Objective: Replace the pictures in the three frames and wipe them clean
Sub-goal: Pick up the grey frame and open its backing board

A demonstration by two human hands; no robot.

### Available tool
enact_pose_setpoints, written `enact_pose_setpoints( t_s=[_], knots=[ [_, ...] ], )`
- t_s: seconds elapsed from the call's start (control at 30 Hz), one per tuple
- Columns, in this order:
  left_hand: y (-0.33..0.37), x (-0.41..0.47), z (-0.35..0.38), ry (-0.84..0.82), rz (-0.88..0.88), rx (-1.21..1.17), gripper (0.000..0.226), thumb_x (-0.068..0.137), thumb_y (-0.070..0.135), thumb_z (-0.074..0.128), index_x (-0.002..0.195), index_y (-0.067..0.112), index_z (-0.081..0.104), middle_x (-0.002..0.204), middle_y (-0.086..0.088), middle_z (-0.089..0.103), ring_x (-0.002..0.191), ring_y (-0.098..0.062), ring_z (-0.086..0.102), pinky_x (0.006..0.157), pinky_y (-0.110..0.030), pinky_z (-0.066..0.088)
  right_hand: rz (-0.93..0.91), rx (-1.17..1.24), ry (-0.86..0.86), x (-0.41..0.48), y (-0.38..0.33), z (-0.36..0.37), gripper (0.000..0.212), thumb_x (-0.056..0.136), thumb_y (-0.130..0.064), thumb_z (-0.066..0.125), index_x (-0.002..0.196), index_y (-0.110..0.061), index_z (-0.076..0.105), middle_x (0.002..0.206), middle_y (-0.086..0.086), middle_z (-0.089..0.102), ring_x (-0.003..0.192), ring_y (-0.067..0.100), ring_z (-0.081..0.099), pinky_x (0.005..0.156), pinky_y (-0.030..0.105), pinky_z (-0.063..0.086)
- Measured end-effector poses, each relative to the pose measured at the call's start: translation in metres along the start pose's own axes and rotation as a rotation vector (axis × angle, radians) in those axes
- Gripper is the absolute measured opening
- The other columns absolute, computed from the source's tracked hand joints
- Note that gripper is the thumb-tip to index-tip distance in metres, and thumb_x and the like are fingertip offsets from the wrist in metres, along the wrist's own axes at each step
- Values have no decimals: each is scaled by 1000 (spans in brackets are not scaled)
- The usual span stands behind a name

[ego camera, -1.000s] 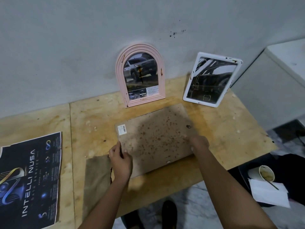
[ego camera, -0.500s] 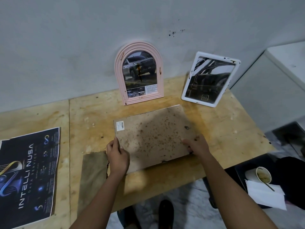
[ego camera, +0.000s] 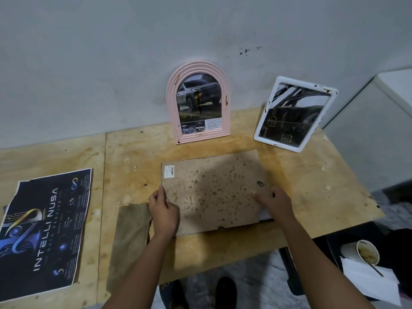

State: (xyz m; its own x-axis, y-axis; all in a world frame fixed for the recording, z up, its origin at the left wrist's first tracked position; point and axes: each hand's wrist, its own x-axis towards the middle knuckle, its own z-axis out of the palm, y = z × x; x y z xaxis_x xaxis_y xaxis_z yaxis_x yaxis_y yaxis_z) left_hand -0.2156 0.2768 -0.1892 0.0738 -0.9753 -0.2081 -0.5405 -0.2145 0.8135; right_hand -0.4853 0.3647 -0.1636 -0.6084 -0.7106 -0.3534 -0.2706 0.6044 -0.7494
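- My left hand (ego camera: 163, 211) pinches the left edge of the face-down frame (ego camera: 214, 192), thumb on top of the backing board and fingers curled under the rim; a second ago it sat lower on that edge, so it has crept toward the far corner.
- My right hand (ego camera: 276, 202) lies open and flat on the board's right side, fingers spread and pressing down, gripping nothing. A moment back it was bunched at the near right corner; now it has slid inward, just short of the small metal hanger (ego camera: 260, 183).
- At that near right corner, below my right hand, a dark strip of frame shows past the board, so I judge the board is sitting slightly off square and I am seating it, not lifting it.
- Just outside my left wrist lies a brown cloth (ego camera: 131, 237), untouched, so the wiping of this frame looks not yet begun.
- Farther left of that, the dark printed poster (ego camera: 44, 230) lies flat on the plywood table (ego camera: 312, 192).
- Beyond both hands, the pink arched frame (ego camera: 198, 102) leans on the wall, and the white rectangular frame (ego camera: 294, 113) leans beyond my right hand; both hold car pictures.
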Motion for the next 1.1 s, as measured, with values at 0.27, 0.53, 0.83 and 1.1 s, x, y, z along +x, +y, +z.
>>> enact_pose_setpoints(
  t_s=[0.27,0.53,0.83,1.1],
  knots=[
    [-4,1,-2,-20,11,0,52,95,-3,36,145,5,27,131,-12,36,120,-23,37,97,-21,30,146,289,-236,12,8,-7,78,63,-53,79,124,-11,58,121,10,63,107,29,61,93,51,49],
    [-13,-13,-12,93,55,133,35,93,-3,43,127,-4,52,114,-17,48,105,-28,48,93,-27,36,216,933,-134,-7,2,-2,6,90,-16,57,86,-12,53,98,11,64,91,26,62,67,36,59],
    [-20,-19,-12,90,65,185,32,92,-2,44,121,-2,59,104,-15,51,95,-29,51,87,-34,41,255,1389,-285,-74,-12,54,84,65,-15,82,138,-14,40,136,18,49,121,37,49,87,56,51],
    [-27,-42,-19,64,111,203,32,93,0,45,123,-2,55,116,-18,51,105,-29,49,89,-25,34,421,1182,-100,-84,-27,78,60,81,3,66,134,-15,44,123,9,59,103,28,58,59,34,55]
  ],
)
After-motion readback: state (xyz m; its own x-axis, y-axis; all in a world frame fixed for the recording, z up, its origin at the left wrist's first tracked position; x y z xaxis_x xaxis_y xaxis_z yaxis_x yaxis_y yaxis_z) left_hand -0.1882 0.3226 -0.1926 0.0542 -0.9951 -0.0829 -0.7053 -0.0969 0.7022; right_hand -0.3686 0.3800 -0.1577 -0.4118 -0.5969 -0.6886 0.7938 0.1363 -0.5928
